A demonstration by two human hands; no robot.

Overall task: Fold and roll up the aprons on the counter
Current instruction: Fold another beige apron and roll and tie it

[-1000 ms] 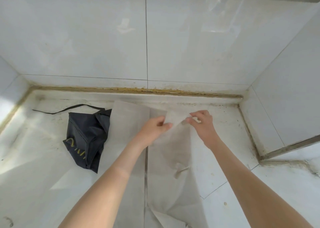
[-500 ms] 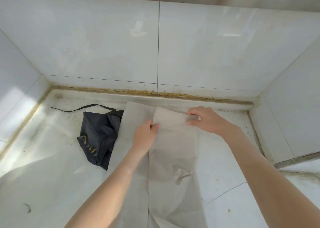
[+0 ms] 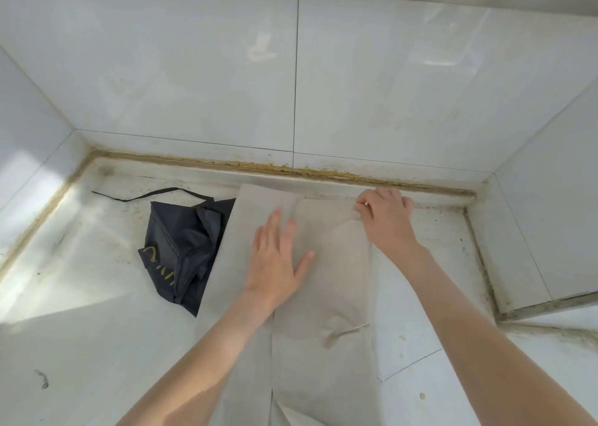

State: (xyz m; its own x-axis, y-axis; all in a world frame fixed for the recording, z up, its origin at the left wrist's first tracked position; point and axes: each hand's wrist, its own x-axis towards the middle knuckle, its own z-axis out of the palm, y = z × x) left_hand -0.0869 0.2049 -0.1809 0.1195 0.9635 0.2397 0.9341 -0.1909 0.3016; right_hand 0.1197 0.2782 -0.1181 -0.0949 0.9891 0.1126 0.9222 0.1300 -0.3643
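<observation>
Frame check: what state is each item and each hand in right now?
beige apron: spread flat on the counter, one side folded over lengthwise.
black apron: crumpled heap at its left edge, strap trailing loose.
left hand: flat, fingers straight, pressing the beige apron.
right hand: pinching the folded layer's far edge.

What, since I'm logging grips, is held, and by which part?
The right hand pinches the beige fabric apron at its folded flap's far edge; the left hand only presses flat.

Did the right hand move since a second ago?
Yes. The right hand has gone forward, away from the person. It is now closer to the yellowed seam at the back, and it pinches the fold of the beige apron.
</observation>
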